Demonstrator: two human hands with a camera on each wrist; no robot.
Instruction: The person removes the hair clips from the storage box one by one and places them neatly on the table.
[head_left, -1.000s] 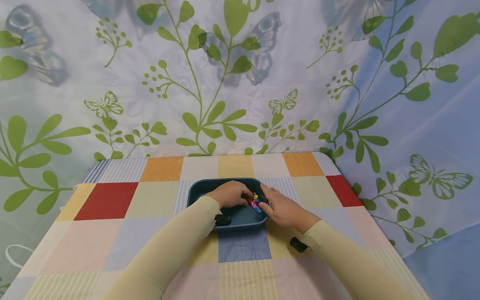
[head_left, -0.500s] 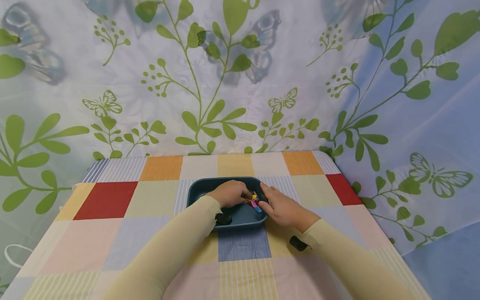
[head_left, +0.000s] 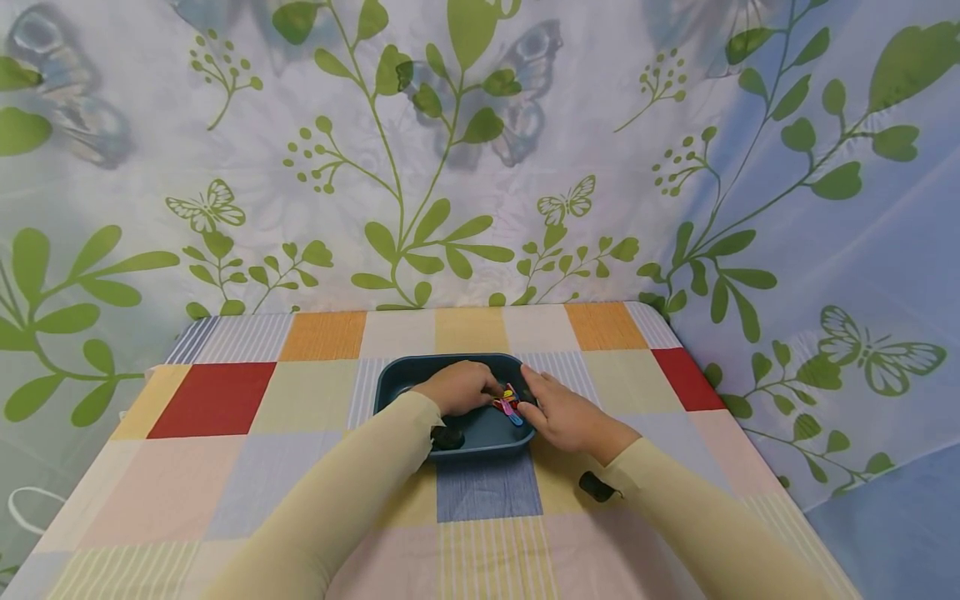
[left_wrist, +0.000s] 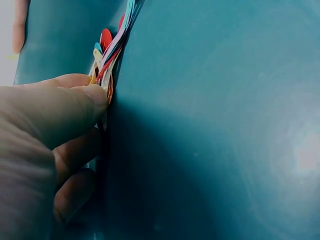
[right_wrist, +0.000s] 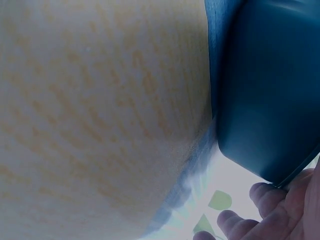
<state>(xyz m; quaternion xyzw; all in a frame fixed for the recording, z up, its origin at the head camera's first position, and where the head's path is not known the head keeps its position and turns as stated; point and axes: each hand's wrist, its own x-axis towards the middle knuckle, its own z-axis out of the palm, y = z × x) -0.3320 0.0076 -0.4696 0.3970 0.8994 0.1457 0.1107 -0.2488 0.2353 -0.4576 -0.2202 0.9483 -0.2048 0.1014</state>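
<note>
A dark teal plastic tray [head_left: 480, 453] sits on the table. Inside it, near the right end, lies a small bunch of colourful hair clips [head_left: 510, 410], in red, pink, yellow and blue. My left hand [head_left: 459, 387] reaches into the tray. In the left wrist view, its thumb and forefinger pinch the bunch of clips [left_wrist: 111, 52] by one end. My right hand [head_left: 566, 418] lies along the tray's right end, fingers extended. From the right wrist view, its fingers [right_wrist: 270, 197] are at the outside of the rim. The left fingertips are partly hidden in the head view.
A patchwork cloth [head_left: 300, 467] covers the table. Behind and to the right hangs a curtain [head_left: 480, 167] with leaves and butterflies. A dark wrist device [head_left: 597, 487] shows below the right wrist, another [head_left: 447, 438] under the left. A white loop [head_left: 30, 510] hangs at far left.
Both hands stay in place at the tray. The clips beside the left fingertips have shifted slightly; otherwise nothing visibly differs.
</note>
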